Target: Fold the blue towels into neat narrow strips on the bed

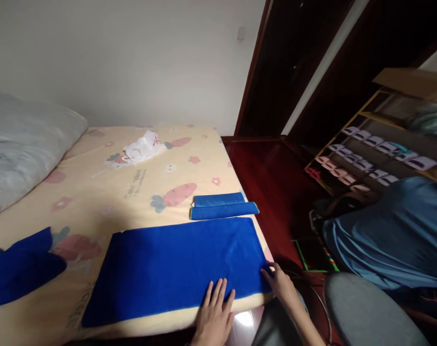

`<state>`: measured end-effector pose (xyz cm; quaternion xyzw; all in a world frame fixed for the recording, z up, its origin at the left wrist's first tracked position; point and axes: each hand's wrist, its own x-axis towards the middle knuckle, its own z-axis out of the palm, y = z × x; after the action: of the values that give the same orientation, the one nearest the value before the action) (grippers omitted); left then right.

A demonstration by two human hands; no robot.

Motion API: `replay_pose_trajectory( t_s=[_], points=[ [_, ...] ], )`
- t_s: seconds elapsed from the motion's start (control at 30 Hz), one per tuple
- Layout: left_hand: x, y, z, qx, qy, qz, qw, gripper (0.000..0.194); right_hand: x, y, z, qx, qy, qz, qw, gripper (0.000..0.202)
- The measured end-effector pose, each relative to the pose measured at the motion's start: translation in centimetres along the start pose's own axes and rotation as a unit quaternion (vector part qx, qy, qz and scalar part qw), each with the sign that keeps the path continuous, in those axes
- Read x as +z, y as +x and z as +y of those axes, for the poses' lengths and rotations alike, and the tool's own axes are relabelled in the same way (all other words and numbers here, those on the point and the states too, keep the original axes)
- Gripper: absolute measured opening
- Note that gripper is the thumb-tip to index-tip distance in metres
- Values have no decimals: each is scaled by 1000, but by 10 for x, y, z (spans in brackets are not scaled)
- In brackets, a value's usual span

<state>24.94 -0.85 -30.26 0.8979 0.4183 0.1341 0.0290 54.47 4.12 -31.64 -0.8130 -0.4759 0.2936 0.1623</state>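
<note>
A blue towel lies spread out flat along the near edge of the bed. My left hand rests on its near edge, fingers stretched out and apart. At the towel's right edge, my right hand has thumb and fingers closed on the cloth. Just beyond the spread towel are folded blue cloths, one strip lying against another. Another blue cloth lies crumpled at the left.
The bed has a cream sheet printed with carrots. On it are a white plastic bag and a grey pillow. To the right stand a grey stool seat, a blue draped cloth and a shoe rack with slippers.
</note>
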Motion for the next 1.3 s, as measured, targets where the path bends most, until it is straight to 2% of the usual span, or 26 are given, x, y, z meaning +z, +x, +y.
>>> replay_pose_trajectory(
  t_s=[0.1, 0.17, 0.3, 0.4, 0.47, 0.57, 0.63, 0.7, 0.8, 0.9, 1.0, 1.07, 1.17, 1.23, 1.3],
  points=[
    [18, 25, 34, -11, -39, 7, 999, 43, -1, -13, 9, -7, 13, -5, 1000, 35],
    [29, 51, 57, -1, -70, -6, 998, 40, -4, -16, 12, -7, 9, 2, 1000, 34],
    [45, 112, 100, 5, -100, -95, 990, 42, -17, -3, 10, -24, -24, 45, 998, 35],
    [50, 145, 116, -27, -93, -171, 980, 28, -30, 36, -12, -79, 35, 94, 992, 33],
    [51, 156, 120, -33, -90, -194, 976, 30, -35, 72, -37, -104, 78, 75, 989, 28],
    [53, 162, 122, -40, -123, -215, 968, 31, -32, 124, -75, -104, 127, 39, 986, 21],
    [56, 160, 124, -39, -152, -233, 960, 26, -27, 146, -93, -101, 131, 33, 986, 17],
    [58, 153, 124, -25, -174, -219, 960, 24, -23, 158, -104, -103, 127, 31, 986, 14],
    [50, 138, 119, -11, -186, -156, 970, 23, -23, 161, -111, -112, 123, 25, 986, 22],
    [25, 115, 103, -15, -187, -110, 976, 26, -30, 157, -121, -128, 119, 18, 985, 28],
    [-7, 82, 71, -57, -205, -71, 975, 29, -36, 150, -150, -174, 127, -19, 976, 31],
    [-27, 53, 41, -117, -205, -38, 971, 33, -34, 142, -182, -245, 139, -72, 957, 32],
    [-51, -2, -10, -226, -198, 46, 953, 40, -16, 123, -246, -392, 110, -143, 902, 35],
    [-64, -42, -44, -307, -206, 111, 923, 39, 10, 108, -293, -457, 81, -168, 870, 35],
    [-74, -82, -78, -394, -214, 158, 880, 40, 47, 95, -339, -480, 75, -185, 854, 27]
  ],
)
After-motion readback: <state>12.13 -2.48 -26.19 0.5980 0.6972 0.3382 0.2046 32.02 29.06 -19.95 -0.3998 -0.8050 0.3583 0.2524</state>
